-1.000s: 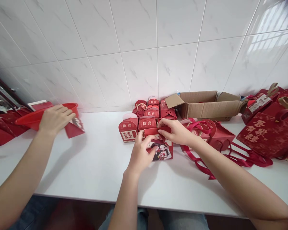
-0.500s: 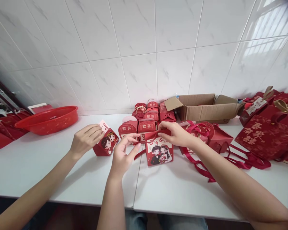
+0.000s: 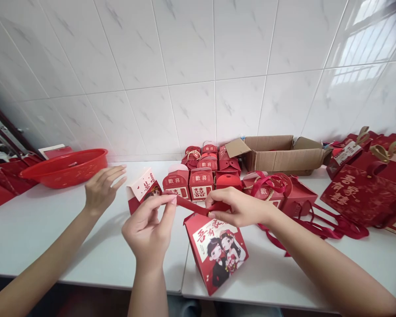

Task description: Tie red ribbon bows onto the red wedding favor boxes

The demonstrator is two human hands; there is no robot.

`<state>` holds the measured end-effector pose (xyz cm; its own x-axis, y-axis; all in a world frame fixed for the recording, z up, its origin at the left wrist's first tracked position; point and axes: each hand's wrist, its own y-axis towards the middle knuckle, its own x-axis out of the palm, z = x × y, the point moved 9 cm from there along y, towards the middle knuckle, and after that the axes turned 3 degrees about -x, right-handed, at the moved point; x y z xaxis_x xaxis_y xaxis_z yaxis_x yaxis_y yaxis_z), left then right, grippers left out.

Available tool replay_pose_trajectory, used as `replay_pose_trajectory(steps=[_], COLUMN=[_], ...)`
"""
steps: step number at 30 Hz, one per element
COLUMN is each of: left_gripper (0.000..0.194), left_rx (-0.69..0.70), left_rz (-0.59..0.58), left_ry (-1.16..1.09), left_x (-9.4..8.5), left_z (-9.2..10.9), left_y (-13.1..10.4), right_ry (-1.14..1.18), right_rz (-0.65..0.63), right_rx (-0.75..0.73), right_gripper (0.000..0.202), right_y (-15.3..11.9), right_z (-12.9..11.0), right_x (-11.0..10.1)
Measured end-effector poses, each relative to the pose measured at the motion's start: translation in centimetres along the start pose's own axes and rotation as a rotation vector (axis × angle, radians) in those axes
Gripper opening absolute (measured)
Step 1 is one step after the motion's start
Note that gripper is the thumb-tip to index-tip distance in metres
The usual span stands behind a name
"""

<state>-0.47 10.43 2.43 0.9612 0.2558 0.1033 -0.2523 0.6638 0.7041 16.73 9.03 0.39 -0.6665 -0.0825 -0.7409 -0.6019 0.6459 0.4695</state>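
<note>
A red ribbon (image 3: 192, 205) stretches between my two hands. My left hand (image 3: 150, 229) pinches one end between thumb and fingertips. My right hand (image 3: 239, 206) is closed on the ribbon just above a red candy box (image 3: 219, 255) printed with a cartoon couple. This box is tilted near the table's front edge; I cannot tell whether it hangs from the ribbon or rests on the table. Behind my left hand, partly hidden by it, is another red box (image 3: 143, 189) with a white top panel. A co-worker's hand (image 3: 102, 189), fingers apart, is beside that box.
Several finished-looking red boxes (image 3: 201, 178) stand in a group by the tiled wall. An open cardboard carton (image 3: 284, 160) is behind right. Loose ribbons (image 3: 336, 224) and larger red gift bags (image 3: 359, 191) lie on the right. A red plastic basin (image 3: 69, 169) sits at left.
The couple-printed box has come nearer to me and tilted. My left hand has drawn the ribbon leftward and toward me. The co-worker's hand has let go of the other box and moved left.
</note>
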Motion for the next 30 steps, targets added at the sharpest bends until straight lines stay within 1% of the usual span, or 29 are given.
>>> replay_pose_trajectory(steps=[3,5,6,9,10,12,13,15,17,19,20,24,26,30], left_gripper=[0.007,0.010,0.012,0.022,0.027,0.033,0.033,0.028,0.019,0.015,0.014,0.015,0.016,0.016], left_rx=[0.004,-0.068,-0.126,-0.280,-0.306,-0.315,-0.310,-0.299,-0.285,-0.307,-0.340,-0.568,-0.633,-0.694], left_rz=[0.081,0.074,0.046,-0.114,-0.184,-0.342,-0.418,-0.554,-0.651,-0.713,-0.743,-0.845,-0.859,-0.841], left_ry=[0.015,0.016,0.012,-0.033,-0.047,-0.056,-0.046,-0.006,0.020,-0.001,-0.030,-0.184,-0.237,-0.312], left_x=[-0.4,-0.3,-0.1,0.9,1.3,2.3,2.9,4.0,5.0,5.9,6.2,7.3,7.5,7.6], left_z=[1.1,0.7,0.2,-1.7,-2.2,-3.0,-3.3,-3.8,-4.0,-4.0,-4.0,-4.4,-4.4,-4.5], left_y=[-0.3,-0.3,-0.3,-0.1,-0.1,-0.2,-0.4,-0.8,-1.2,-1.8,-2.1,-3.7,-4.0,-4.1], right_ry=[-0.016,-0.022,-0.022,-0.017,-0.019,-0.024,-0.025,-0.020,-0.009,0.000,0.004,0.006,-0.002,-0.006], right_rz=[-0.019,-0.029,-0.036,-0.040,-0.035,-0.016,-0.009,-0.005,-0.007,-0.001,0.005,0.035,0.046,0.058], right_rx=[0.001,-0.020,-0.031,-0.044,-0.045,-0.055,-0.063,-0.076,-0.085,-0.096,-0.102,-0.115,-0.117,-0.139], right_gripper=[0.004,0.006,0.006,0.003,0.002,0.001,0.002,0.002,0.003,0.004,0.004,0.004,0.005,0.008], right_y=[-0.1,-0.1,-0.1,-0.3,-0.4,-0.5,-0.6,-0.6,-0.6,-0.5,-0.5,-0.5,-0.5,-0.6], right_z=[-0.5,-1.1,-1.3,-1.8,-1.8,-1.9,-2.0,-2.1,-2.2,-2.4,-2.4,-2.5,-2.5,-2.5], right_x=[0.3,0.2,0.1,-0.5,-0.7,-1.2,-1.3,-1.4,-1.3,-1.3,-1.3,-1.6,-1.7,-1.8])
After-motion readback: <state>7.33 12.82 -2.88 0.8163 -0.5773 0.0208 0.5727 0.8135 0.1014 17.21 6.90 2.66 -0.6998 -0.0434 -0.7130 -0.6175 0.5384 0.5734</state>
